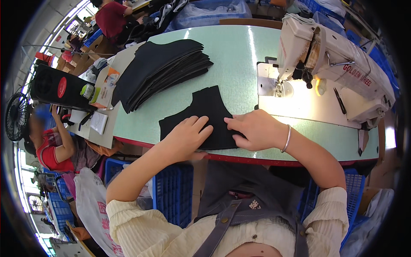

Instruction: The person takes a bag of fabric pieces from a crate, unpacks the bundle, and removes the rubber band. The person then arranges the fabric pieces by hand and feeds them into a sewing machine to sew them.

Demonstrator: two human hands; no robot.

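Note:
A black cut fabric piece [212, 109] with a narrow top and a wide base lies flat near the table's front edge. My left hand [188, 133] rests on its left part, fingers slightly bent and apart, pressing on the cloth. On the opposite side my right hand [257, 128], with a bangle at the wrist, touches the right edge of the piece with its fingertips. The thumb there is apart from the forefinger, lower down on the cloth. Behind and to the left sits a thick stack of similar black fabric pieces [165, 64].
A white sewing machine [338, 64] stands at right, its lamp lit, with black snips [340, 100] on its bed. At left are a black box-shaped device [60, 88] and a small fan [17, 116]. Blue crates [173, 192] stand under the pale green table [239, 51]. Other people work nearby.

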